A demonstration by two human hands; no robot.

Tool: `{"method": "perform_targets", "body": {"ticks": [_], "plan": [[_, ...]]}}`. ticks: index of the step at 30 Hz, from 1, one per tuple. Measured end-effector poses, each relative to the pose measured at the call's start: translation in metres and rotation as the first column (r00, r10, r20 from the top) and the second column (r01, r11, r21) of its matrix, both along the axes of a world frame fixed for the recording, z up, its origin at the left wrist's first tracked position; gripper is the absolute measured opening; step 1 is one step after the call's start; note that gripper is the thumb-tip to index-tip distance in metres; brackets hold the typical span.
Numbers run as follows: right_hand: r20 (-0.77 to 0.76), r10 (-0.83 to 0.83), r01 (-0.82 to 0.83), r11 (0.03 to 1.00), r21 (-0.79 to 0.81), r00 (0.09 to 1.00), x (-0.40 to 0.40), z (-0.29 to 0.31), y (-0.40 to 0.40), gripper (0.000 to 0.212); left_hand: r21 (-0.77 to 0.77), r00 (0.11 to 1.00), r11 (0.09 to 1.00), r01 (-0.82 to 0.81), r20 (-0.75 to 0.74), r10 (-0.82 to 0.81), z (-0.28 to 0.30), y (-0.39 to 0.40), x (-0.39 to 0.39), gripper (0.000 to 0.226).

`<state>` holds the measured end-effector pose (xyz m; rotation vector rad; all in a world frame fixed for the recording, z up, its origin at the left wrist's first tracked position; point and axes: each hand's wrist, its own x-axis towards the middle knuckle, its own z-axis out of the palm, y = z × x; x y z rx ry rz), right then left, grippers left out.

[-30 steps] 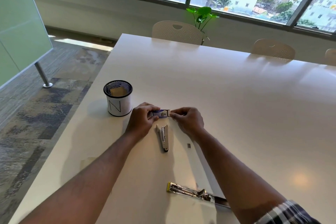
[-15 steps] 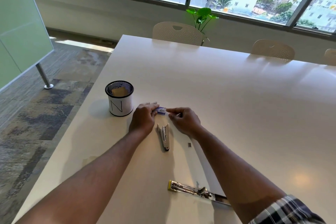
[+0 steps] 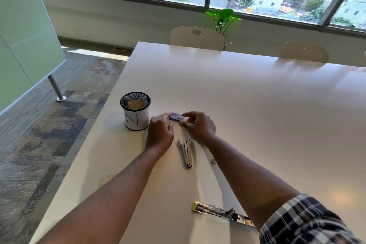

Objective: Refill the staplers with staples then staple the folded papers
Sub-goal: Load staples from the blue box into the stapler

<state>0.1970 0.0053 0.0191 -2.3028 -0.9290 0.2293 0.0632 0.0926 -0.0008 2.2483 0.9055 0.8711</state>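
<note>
- White table (image 3: 257, 115) filled most of the view, glossy, with window glare on its far half.
- Small purple staple box (image 3: 176, 117) sat at table level between both hands, just right of the mesh cup (image 3: 135, 110).
- Left hand (image 3: 160, 131) was on the box's left end, fingers curled together, tips on the box; thumb hidden, so exact pinch could not be told.
- Right hand (image 3: 198, 126) was at the box's right end, index finger and thumb bent in a pinch around that end, other fingers curled behind.
- Whether the box rested on the table or was lifted slightly: could not tell.
- Small stapler (image 3: 186, 152) lay on the table just near of the hands, between the two forearms, long axis running near-to-far, top arm slightly sprung apart from the base.
- Tiny grey piece (image 3: 213, 161) lay right of the small stapler, beside the right forearm; too small to identify.
- Second stapler (image 3: 219, 213), metal with a yellow end, lay opened out flat near the near edge, partly hidden under the right forearm.
- Mesh cup was black with a white label marked "N", tan block inside.
- Plaid sleeve (image 3: 303, 222) was rolled up on the right arm.
- Two pale chairs (image 3: 197, 38) stood at the far side, green plant (image 3: 223, 19) behind them by the window.
</note>
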Motion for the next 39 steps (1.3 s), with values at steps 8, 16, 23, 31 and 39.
{"method": "perform_targets", "body": {"ticks": [8, 16, 23, 31, 39], "plan": [[0.015, -0.076, 0.075, 0.996, 0.037, 0.997, 0.014, -0.002, 0.011, 0.037, -0.013, 0.968, 0.999, 0.04, -0.247, -0.042, -0.005, 0.003, 0.013, 0.07], [0.001, -0.063, 0.063, 0.998, 0.0, 0.998, 0.015, -0.003, 0.01, 0.039, -0.012, 0.971, 0.999, 0.044, -0.235, -0.045, -0.005, 0.003, 0.012, 0.067], [-0.058, -0.046, 0.047, 0.999, 0.014, 0.997, 0.017, -0.005, 0.008, 0.052, -0.027, 0.981, 0.998, 0.05, -0.185, -0.054, -0.002, 0.003, 0.009, 0.063], [-0.653, 0.231, 0.062, 0.918, 0.393, 0.721, 0.016, 0.011, -0.059, 0.034, -0.207, 0.984, 0.977, 0.045, 0.179, -0.007, 0.001, 0.002, -0.005, 0.05], [-0.27, 0.273, -0.199, 0.941, 0.272, 0.923, -0.017, 0.004, -0.175, 0.026, -0.16, 0.969, 0.96, 0.231, 0.124, -0.213, 0.024, -0.021, -0.052, 0.038]]}}
